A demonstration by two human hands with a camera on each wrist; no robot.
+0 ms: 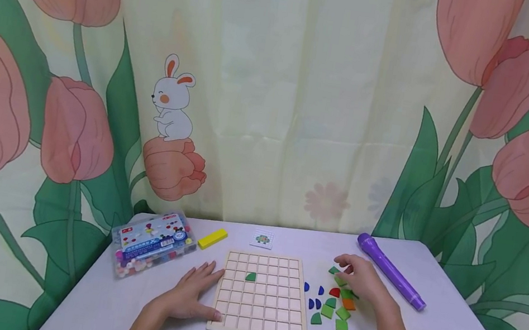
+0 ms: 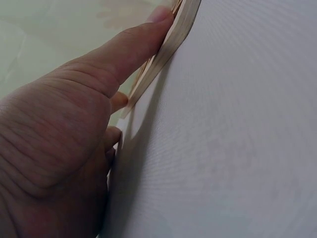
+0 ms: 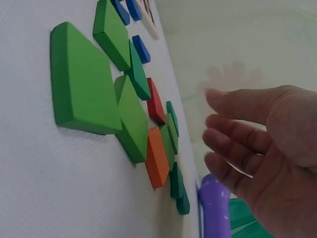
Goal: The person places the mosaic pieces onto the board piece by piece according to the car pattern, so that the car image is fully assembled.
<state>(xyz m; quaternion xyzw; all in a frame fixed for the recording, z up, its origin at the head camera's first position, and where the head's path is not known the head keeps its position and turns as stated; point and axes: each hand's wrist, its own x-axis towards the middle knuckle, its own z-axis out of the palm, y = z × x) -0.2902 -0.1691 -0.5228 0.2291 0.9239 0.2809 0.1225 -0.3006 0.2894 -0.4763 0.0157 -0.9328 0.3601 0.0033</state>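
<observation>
A wooden grid board (image 1: pixel 261 312) lies on the table with one dark green quarter-round piece (image 1: pixel 251 277) in a cell of its upper part. My left hand (image 1: pixel 190 294) rests along the board's left side, fingers spread, the thumb (image 2: pixel 143 42) on its near left corner. Over the far end of the loose pieces hovers my right hand (image 1: pixel 363 283), fingers loosely bent, holding nothing in the right wrist view. Below it lie light green squares (image 3: pixel 84 79), an orange square (image 3: pixel 157 158), a red quarter-round piece (image 3: pixel 155 101), dark green pieces (image 1: pixel 316 319) and blue half-rounds (image 1: pixel 321 290).
Behind the board lies a small pattern card (image 1: pixel 262 238). A yellow block (image 1: pixel 212 239) and a clear plastic box (image 1: pixel 154 245) of colourful pieces sit at the back left. A purple microphone-shaped object (image 1: pixel 392 270) lies at the right. A flower-print curtain (image 1: pixel 273 104) hangs behind.
</observation>
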